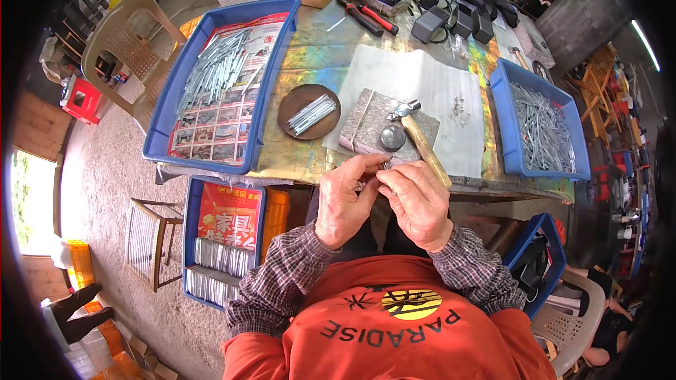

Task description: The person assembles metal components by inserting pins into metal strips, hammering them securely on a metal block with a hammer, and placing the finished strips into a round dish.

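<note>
My left hand (343, 197) and my right hand (420, 204) meet at the near edge of the table, fingertips pinched close together. Between them shows a small metallic bit, too small to name. Just beyond the fingers lies a speckled stone block (360, 118). On it sit a dark, round, shiny metal piece (393, 138) and a hammer (427, 148), whose wooden handle slants down past my right hand. Left of the block, a round brown dish (286, 100) carries a bundle of thin metal rods (312, 114).
A paper-lined blue tray (273, 84) with long metal rods stands at left; another blue tray (508, 116) at right holds many thin metal pieces. Tiny bits lie on white paper (398, 70). Red-handled pliers (370, 17) and black adapters (429, 23) are farther back. Below left is a blue crate (189, 239).
</note>
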`<move>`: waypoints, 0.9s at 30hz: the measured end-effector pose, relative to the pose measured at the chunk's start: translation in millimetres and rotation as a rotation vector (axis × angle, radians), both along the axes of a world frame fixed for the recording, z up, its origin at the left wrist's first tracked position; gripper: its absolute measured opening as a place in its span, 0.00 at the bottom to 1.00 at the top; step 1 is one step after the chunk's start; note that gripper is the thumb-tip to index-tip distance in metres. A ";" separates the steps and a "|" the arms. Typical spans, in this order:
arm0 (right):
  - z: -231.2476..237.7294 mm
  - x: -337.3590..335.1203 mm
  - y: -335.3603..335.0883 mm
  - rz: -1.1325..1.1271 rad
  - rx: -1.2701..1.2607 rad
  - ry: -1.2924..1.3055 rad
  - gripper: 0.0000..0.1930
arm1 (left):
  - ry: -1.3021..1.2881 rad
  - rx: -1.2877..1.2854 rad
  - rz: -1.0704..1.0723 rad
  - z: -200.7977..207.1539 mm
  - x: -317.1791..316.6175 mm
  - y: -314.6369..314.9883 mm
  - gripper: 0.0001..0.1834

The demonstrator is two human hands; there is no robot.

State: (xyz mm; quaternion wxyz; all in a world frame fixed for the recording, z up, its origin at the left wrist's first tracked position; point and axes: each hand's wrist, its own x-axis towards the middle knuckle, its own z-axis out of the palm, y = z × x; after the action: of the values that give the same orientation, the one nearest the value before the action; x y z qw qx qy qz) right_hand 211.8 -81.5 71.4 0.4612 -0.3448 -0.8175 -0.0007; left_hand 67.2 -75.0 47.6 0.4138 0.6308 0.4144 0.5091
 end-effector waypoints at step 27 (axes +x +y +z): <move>-2.7 22.9 -14.1 -0.061 -0.854 0.501 0.07 | 1.041 0.408 0.461 -55.3 -69.4 93.8 0.02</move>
State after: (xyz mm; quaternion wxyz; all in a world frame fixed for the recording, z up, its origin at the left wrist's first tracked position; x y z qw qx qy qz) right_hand 234.7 -95.5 68.7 0.4606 -0.5166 -0.5983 0.4037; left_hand -2.2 18.8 -7.7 -0.0936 0.7576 0.5826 0.2790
